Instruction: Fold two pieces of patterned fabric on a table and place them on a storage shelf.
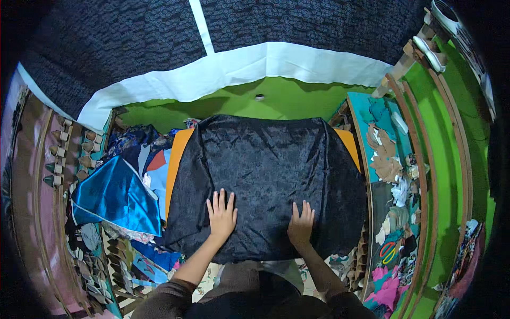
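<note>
A wide black cloth with a faint sheen and pattern (pixel 265 159) covers most of an orange board or tabletop (pixel 178 154) in front of me, and its edges hang over the sides. My left hand (pixel 222 215) lies flat on the cloth left of the middle, fingers spread and pointing away. My right hand (pixel 301 223) rests on the cloth to the right, fingers stretched out and slightly apart. Neither hand holds anything. Shallow creases run across the cloth, mostly at its left and right sides.
Shiny blue fabric (pixel 119 194) lies heaped with other cloth at the left. Shoe lasts or shoes (pixel 57 151) line a left rack. On the right shelf are brown cut pieces (pixel 381 151), scissors with coloured handles (pixel 390 252) and pink scraps (pixel 385 287). A white-edged dark curtain hangs behind (pixel 297 26).
</note>
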Motion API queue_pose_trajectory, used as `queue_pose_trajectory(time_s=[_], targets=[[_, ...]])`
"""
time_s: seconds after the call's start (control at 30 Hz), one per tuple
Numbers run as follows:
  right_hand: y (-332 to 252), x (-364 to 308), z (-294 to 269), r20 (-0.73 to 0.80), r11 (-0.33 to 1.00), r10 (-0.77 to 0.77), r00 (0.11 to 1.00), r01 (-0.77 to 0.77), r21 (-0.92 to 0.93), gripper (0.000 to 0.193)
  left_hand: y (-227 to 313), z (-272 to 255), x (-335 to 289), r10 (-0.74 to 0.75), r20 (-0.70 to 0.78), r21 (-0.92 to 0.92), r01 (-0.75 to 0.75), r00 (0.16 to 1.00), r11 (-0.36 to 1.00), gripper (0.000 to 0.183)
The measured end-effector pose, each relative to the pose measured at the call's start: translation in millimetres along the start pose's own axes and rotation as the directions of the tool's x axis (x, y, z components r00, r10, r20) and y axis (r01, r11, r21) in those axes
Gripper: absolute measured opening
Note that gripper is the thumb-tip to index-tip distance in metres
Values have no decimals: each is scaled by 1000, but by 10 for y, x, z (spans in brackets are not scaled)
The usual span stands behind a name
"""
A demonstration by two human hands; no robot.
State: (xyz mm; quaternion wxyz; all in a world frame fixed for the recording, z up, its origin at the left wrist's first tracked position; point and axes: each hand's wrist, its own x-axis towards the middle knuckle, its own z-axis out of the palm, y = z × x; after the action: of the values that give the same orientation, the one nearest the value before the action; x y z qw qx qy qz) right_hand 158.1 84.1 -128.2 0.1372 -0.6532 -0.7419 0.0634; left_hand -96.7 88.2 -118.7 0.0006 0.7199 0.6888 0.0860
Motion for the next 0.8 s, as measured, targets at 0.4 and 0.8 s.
queue_pose_trajectory(time_s=[0.4,0.8], targets=[[-787,-290,-63,195,859,-265,945,139,492,31,-664,-507,-338,-398,-29,-155,389,917,908,19],[-2023,-3,213,141,397,123,982,-178,900,46,-511,-1117,94,139,305,-938,272,942,216,32]])
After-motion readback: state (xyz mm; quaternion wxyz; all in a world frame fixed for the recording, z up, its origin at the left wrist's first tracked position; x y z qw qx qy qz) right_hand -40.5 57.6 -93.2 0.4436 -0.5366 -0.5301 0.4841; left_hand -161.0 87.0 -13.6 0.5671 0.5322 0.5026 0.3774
